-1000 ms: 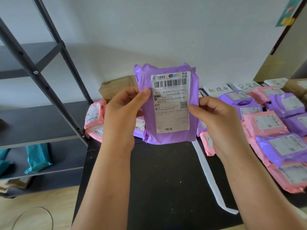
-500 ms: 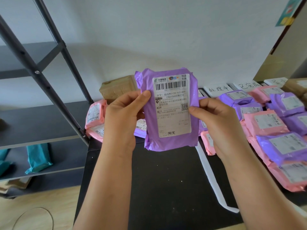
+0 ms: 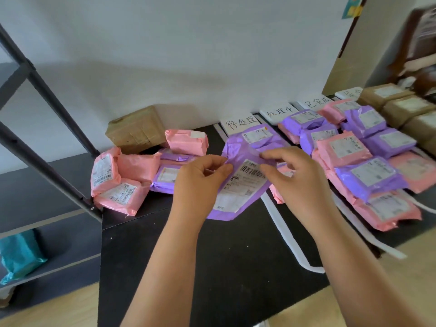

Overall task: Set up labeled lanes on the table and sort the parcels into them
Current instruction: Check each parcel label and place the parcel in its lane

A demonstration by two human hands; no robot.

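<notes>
Both left hand and right hand pinch the purple plastic mailer parcel near its top; seemingly light, floppy, best held by edges.

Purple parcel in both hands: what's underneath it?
The held parcel overlaps another purple parcel at its far end, near the label card; its near end is over the black table. Anything else beneath is hidden by it, the left hand and right hand.

Plain white wall behind a black table, dark metal shelving left, pale wooden floor below.
</notes>
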